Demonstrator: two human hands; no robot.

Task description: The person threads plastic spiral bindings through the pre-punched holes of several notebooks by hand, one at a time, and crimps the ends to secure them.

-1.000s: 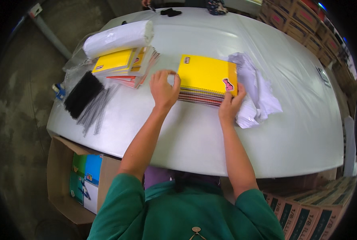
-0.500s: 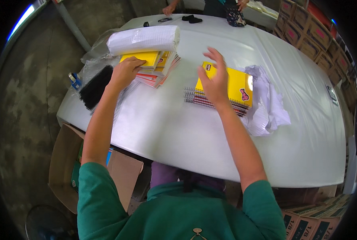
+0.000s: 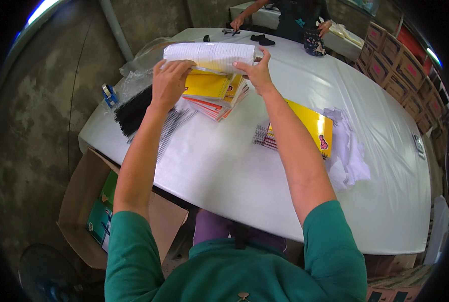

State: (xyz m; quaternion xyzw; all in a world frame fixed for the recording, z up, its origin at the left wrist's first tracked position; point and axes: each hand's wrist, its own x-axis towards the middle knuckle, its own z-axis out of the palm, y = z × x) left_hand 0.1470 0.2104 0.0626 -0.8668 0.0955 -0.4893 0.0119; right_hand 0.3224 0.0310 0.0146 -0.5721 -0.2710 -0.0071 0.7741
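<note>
A white roll (image 3: 212,54) of ridged, paper-like sheet lies across the far end of a stack of yellow-covered booklets (image 3: 209,86). At its left part, my left hand (image 3: 171,83) has its fingers closed over the near edge. My right hand (image 3: 257,73) grips the right end, thumb in front and fingers behind, partly hidden. White and orange-edged sheets show lower in the booklet stack. Right of centre is a second pile, yellow spiral notebooks (image 3: 312,126), partly covered by my right forearm.
Black binding coils (image 3: 133,113) and clear wire coils (image 3: 171,131) lie left, near a blue tape dispenser (image 3: 109,94). Crumpled white wrapping (image 3: 350,151) sits right of the notebooks. An open carton (image 3: 78,201) stands below the table's left edge. Another person (image 3: 297,22) works across the table.
My left hand has moved from the yellow booklets up to the white roll. My right hand has left the space over the notebooks and taken the roll's right end. The view has shifted.
</note>
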